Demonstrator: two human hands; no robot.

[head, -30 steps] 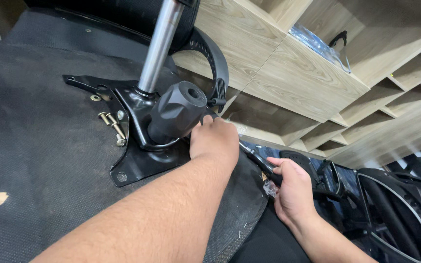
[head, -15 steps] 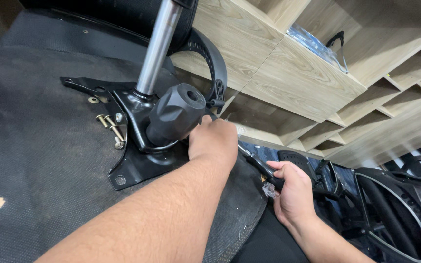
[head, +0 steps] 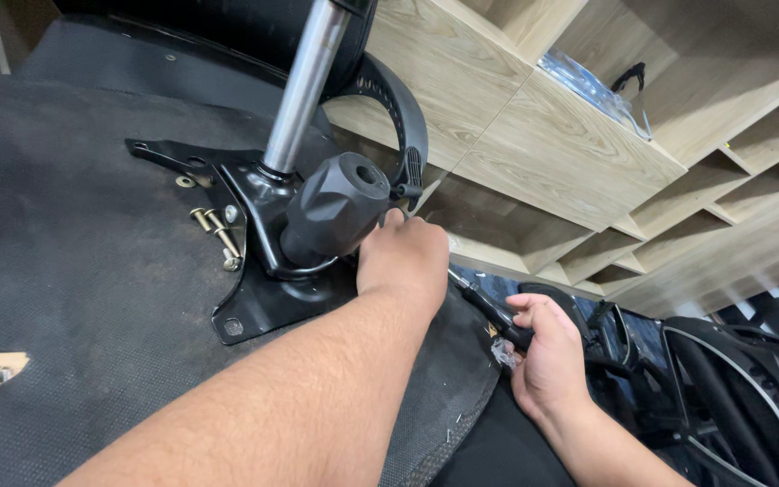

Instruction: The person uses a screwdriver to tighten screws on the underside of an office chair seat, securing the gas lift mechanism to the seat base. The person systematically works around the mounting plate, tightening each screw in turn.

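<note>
Now, head view, one line at a time:

Left hand: the left hand [head: 403, 257] is curled knuckles-up at the foot of the black knob [head: 335, 212], fingertips tucked out of sight against the mounting plate [head: 259, 307]. Whether they pinch anything I cannot tell.

Right hand: the right hand [head: 547, 361] is wrapped round the black handle of a screwdriver [head: 489, 311], fist closed, with the shaft running up under the left hand.

Work spot: the plate lies flat on the dark underside of the seat [head: 65, 271], the shiny steel column [head: 304, 86] rising from its middle and the knob jutting toward the camera.

Loose parts: a few bolts [head: 218, 236] rest on the seat just beside the plate's left edge, untouched, with a washer [head: 182, 181] near them.

Change: compared with a second ago both hands sit in nearly the same places; only the picture has drifted slightly. The grip on the tool is unchanged, so the work at that hidden corner reads as ongoing, not finished.

Surroundings: pale wooden shelving [head: 588, 162] on the right, more black chair parts [head: 732, 388] below it.
</note>
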